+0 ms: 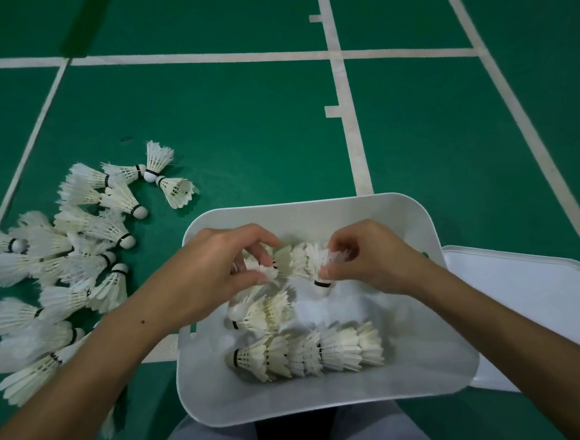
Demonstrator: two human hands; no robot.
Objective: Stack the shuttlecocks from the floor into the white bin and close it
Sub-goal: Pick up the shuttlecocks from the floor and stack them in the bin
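Note:
The open white bin (pixel 368 208) sits on the green floor in front of my knees. Over its far half both hands hold a short nested stack of white shuttlecocks (pixel 297 261). My left hand (pixel 216 266) pinches the stack's left end. My right hand (pixel 365 256) pinches its right end, by a black-banded cork. Lower in the bin lie a longer nested row (pixel 310 353) and a smaller bunch of shuttlecocks (pixel 261 310). Several loose shuttlecocks (pixel 73 259) are heaped on the floor left of the bin.
The bin's white lid (pixel 533 298) lies flat on the floor at the bin's right side. White court lines (pixel 345 96) cross the green floor beyond. My knees in grey trousers (pixel 386 439) are at the bottom edge.

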